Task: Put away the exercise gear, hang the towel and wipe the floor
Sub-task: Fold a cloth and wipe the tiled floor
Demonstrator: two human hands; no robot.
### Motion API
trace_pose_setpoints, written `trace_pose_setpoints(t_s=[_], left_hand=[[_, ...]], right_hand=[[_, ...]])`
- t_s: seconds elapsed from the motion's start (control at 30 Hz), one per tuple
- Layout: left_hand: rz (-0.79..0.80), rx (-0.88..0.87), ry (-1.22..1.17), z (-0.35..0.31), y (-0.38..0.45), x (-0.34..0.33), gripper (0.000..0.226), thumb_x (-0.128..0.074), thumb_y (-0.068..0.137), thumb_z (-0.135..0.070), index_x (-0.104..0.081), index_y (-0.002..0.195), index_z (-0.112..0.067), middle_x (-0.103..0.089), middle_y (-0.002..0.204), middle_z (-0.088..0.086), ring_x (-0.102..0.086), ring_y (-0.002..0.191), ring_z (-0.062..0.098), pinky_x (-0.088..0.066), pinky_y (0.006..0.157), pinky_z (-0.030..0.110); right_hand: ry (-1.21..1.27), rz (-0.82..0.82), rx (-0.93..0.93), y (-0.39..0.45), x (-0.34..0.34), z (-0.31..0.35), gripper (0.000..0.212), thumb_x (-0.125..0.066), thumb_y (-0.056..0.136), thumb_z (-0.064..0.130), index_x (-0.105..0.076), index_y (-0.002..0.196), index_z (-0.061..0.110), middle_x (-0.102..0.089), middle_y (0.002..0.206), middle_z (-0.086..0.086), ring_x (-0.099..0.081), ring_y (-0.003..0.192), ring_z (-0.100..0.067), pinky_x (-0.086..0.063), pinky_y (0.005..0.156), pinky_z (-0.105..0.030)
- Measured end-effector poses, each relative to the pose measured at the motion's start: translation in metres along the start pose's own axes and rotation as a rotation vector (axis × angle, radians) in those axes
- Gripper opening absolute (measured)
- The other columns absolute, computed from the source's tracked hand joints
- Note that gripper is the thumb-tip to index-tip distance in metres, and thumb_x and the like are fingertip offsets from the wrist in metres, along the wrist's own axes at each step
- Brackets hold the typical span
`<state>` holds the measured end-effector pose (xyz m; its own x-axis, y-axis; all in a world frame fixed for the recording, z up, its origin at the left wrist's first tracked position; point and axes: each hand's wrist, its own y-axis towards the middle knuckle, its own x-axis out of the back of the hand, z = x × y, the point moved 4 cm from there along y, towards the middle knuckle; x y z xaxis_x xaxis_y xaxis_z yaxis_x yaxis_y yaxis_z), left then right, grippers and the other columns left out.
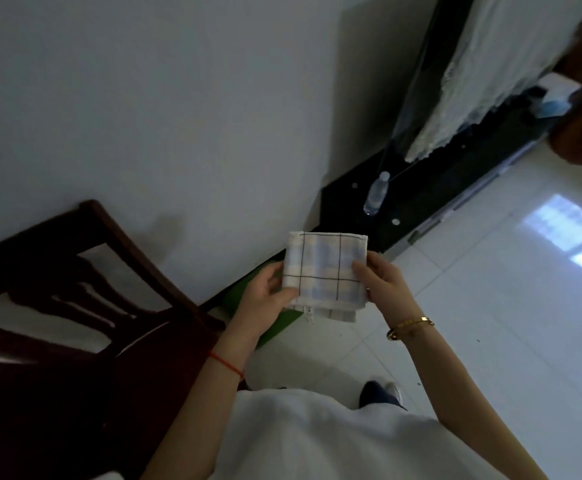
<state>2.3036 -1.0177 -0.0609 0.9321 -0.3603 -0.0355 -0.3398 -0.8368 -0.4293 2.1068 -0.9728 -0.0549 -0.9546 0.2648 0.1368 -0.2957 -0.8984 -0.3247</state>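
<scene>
Folded checked towel (324, 271), pale blue and cream with thin dark lines, held in the air in front of the person's chest, above the floor (490, 306). A small white tag hangs from its lower edge. The left hand (265, 292) grips the towel's left edge, thumb lying on the upper face and fingers curled beneath. The right hand (379, 278) grips the right edge in the same way, thumb on top. Both grips are thus closed on the cloth, one at each side.

A red string (225, 363) circles the left wrist; a gold bangle (409, 327) circles the right. Below the towel, against the base of the wall (144, 98), lies a green mat (275, 327), partly hidden by the left hand. A dark wooden chair (92, 289) stands to the left, close to the wall. Farther off, a low black tabletop (421, 188) runs along the wall and carries a clear plastic bottle (377, 192). A white fringed cloth (490, 81) hangs over its far part. The floor is of glossy white tiles. One dark shoe (381, 393) shows below the white shirt (317, 438).
</scene>
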Motion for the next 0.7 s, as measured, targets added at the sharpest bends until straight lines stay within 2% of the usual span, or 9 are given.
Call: trace_pose_setpoints(t_s=[0.13,0.27,0.33,0.43,0.5,0.6,0.7], left_hand=[[0.102,-0.021,0.068,-0.008,0.012,-0.055,0.041,-0.062,0.09,0.0,-0.057,0.125,-0.021,-0.068,0.118,0.001,-0.066,0.108,0.015,-0.057,0.084,0.029],[0.198,-0.026,0.103,-0.009,0.019,-0.124,0.037,-0.063,0.09,-0.002,-0.059,0.121,-0.023,-0.069,0.118,0.003,-0.067,0.106,0.014,-0.057,0.089,0.033],[0.242,-0.016,0.109,-0.006,0.021,-0.164,0.038,-0.063,0.091,-0.004,-0.059,0.124,-0.022,-0.07,0.116,0.003,-0.068,0.102,0.011,-0.057,0.086,0.031],[0.285,0.004,0.122,-0.002,0.022,-0.227,0.038,-0.062,0.09,-0.005,-0.057,0.125,-0.02,-0.071,0.107,-0.005,-0.069,0.09,0.002,-0.054,0.073,0.021],[0.308,0.022,0.11,0.003,0.024,-0.27,0.034,-0.061,0.09,-0.002,-0.059,0.12,-0.018,-0.072,0.1,-0.008,-0.069,0.086,0.003,-0.055,0.073,0.022],[0.363,0.039,0.103,0.011,0.026,-0.335,0.03,-0.06,0.091,0.002,-0.061,0.109,-0.022,-0.075,0.092,-0.007,-0.071,0.084,0.007,-0.057,0.071,0.024],[0.419,0.051,0.126,0.016,0.025,-0.391,0.031,-0.06,0.09,0.001,-0.059,0.116,-0.017,-0.075,0.094,-0.002,-0.071,0.087,0.012,-0.057,0.075,0.028]], right_hand=[[0.082,-0.096,-0.015,-0.011,0.055,-0.011,0.018,-0.047,0.097,0.018,-0.056,0.111,0.013,-0.064,0.103,-0.008,-0.063,0.097,-0.026,-0.054,0.085,-0.043],[0.119,-0.206,-0.012,-0.027,0.121,-0.024,0.021,-0.047,0.097,0.015,-0.058,0.111,0.005,-0.064,0.095,-0.005,-0.063,0.089,-0.021,-0.055,0.075,-0.035],[0.121,-0.259,-0.009,-0.037,0.16,-0.033,0.022,-0.047,0.097,0.014,-0.058,0.11,0.0,-0.062,0.093,-0.008,-0.062,0.086,-0.022,-0.053,0.074,-0.039],[0.133,-0.325,-0.021,-0.053,0.219,-0.05,0.018,-0.048,0.096,0.014,-0.06,0.106,0.005,-0.064,0.09,-0.004,-0.063,0.086,-0.021,-0.053,0.075,-0.041],[0.138,-0.368,-0.026,-0.064,0.257,-0.061,0.017,-0.048,0.096,0.014,-0.06,0.104,0.006,-0.064,0.089,-0.004,-0.063,0.084,-0.02,-0.052,0.073,-0.042],[0.136,-0.444,-0.027,-0.081,0.313,-0.077,0.019,-0.048,0.096,0.013,-0.059,0.104,-0.001,-0.061,0.088,-0.007,-0.06,0.081,-0.021,-0.05,0.068,-0.04],[0.155,-0.508,-0.042,-0.095,0.363,-0.093,0.02,-0.048,0.096,0.013,-0.059,0.104,-0.002,-0.061,0.089,-0.008,-0.06,0.082,-0.021,-0.05,0.069,-0.039]])
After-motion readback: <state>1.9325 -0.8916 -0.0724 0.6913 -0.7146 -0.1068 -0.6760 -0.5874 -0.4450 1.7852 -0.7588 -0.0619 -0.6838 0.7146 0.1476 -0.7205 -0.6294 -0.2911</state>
